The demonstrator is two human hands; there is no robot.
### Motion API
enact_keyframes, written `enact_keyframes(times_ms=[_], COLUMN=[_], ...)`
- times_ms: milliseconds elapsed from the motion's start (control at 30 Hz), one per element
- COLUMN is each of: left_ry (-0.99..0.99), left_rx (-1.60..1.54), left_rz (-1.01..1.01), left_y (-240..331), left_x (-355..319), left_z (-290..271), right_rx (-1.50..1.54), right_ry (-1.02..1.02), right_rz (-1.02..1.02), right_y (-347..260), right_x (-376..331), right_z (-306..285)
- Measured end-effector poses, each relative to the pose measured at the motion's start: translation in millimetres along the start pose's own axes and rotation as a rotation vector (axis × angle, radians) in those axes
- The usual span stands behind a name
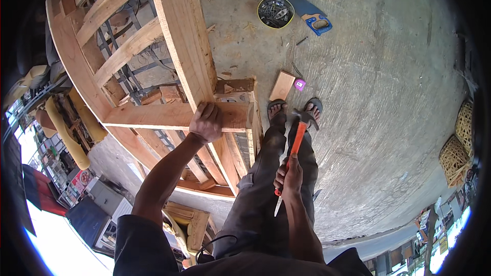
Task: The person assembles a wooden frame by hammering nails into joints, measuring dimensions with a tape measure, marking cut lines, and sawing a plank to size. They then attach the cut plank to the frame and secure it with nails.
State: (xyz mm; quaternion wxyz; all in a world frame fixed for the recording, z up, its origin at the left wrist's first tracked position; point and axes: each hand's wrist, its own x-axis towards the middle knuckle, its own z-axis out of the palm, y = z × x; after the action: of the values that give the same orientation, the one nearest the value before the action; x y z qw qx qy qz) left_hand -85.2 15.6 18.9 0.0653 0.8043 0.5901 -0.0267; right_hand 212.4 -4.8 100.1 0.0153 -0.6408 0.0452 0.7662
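My left hand [206,122] is closed over the top rail of a wooden frame [148,116], where a long plank [179,36] meets it. The frame has curved slats and dark straps inside. In front of my legs, my right hand [289,175] grips a hammer by its orange handle [297,140]. The dark hammer head [305,118] points away from me, above my feet. Below the same fist a thin pointed metal piece [277,207] sticks out beside a red end; what it belongs to is hidden by my fingers.
On the concrete floor are a handsaw [291,0] with a blue handle, a round tub of nails [276,12], a short wood block [282,86] and a purple tape measure [299,84]. Woven baskets [454,158] lie far right. Yellow padded furniture [66,132] stands at left.
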Motion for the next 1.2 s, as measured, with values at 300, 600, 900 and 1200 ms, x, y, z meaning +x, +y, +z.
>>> enact_keyframes(times_ms=[300,600,900,1200], left_ry=[0.043,-0.071,-0.964,-0.033], left_rx=[0.022,-0.009,-0.359,-0.864], left_rz=[0.029,0.024,-0.459,-0.909], left_y=[7,9,32,30], left_x=[-14,-19,68,301], left_z=[3,6,-54,137], right_rx=[0.468,-0.270,-0.152,-0.502], right_ry=[0.106,0.093,0.340,0.223], right_rz=[-0.143,0.082,-0.102,0.122], right_y=[18,-39,-129,-225], right_x=[-5,-43,-42,-28], right_z=[25,-53,-120,-143])
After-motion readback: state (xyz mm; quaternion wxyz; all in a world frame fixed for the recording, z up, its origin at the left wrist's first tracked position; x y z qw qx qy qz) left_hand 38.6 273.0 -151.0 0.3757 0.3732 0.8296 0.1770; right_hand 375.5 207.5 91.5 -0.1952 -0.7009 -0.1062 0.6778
